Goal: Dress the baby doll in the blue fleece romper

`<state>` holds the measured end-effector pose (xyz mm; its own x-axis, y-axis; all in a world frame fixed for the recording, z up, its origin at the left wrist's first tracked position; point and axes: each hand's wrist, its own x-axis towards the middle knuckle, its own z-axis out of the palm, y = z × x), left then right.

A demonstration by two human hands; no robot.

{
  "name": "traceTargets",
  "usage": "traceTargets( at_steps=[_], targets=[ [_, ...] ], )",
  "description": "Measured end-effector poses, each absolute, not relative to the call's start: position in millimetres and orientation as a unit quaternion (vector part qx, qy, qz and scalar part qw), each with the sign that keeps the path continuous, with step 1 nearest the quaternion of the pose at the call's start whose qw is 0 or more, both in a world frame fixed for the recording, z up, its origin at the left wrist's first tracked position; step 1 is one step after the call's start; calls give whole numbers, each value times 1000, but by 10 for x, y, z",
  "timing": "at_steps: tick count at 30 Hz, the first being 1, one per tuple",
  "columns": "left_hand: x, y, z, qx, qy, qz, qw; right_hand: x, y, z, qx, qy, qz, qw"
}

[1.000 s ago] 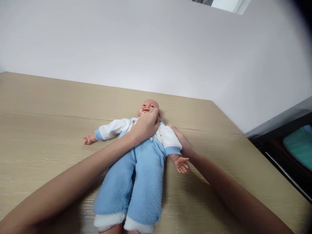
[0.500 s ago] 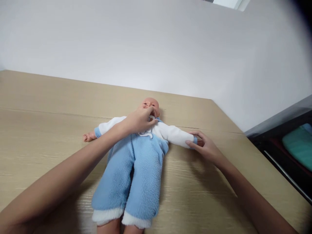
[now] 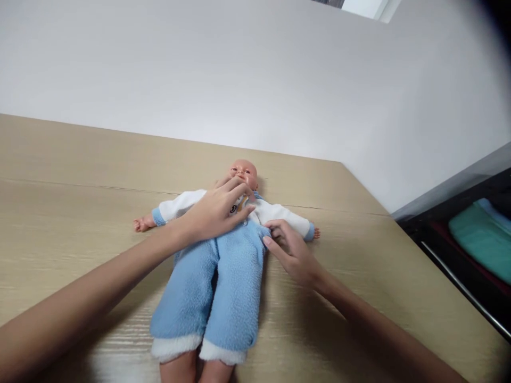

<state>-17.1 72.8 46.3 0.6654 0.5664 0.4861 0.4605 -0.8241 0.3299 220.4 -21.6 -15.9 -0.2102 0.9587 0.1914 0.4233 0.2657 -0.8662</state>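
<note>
A baby doll lies on its back, head toward the wall and arms spread out. It wears a fleece outfit with white sleeves, blue legs and white cuffs; a small print shows on the chest. My left hand rests over the doll's chest, fingers apart, its fingertips near the chin and neckline. At the outfit's waist on the right side, my right hand has thumb and forefinger on the edge of the blue fabric. Its other fingers are curled and partly hidden.
Beneath the doll is a light wooden table with a seam running across it. A pale wall rises behind. Beyond the right edge sits a dark frame holding green cloth.
My right hand has left the doll's sleeve end and moved inward to the outfit's side at the waist. My left hand has slid slightly down from the chin, with its fingers spread more.
</note>
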Motion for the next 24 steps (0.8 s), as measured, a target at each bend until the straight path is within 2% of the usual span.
traceTargets(
  at_steps=[3,5,10,13,19,24],
  targets=[
    [-388,612,374,892,307,314,106,2188,-69,-129,-481,-705,384,352],
    [-573,579,259,865,352,339,117,2201,5,-108,-461,-695,418,360],
    [-996,553,-44,812,438,336,190,2170,60,-173,-409,-588,509,477],
    [-1099,553,-142,811,452,312,202,2147,76,-271,-408,-558,519,502],
    [-1098,596,-180,806,460,302,218,2127,72,-405,-483,-622,401,467],
    [-1112,605,-161,797,458,301,254,2131,-28,-350,-545,-678,204,449]
  ],
)
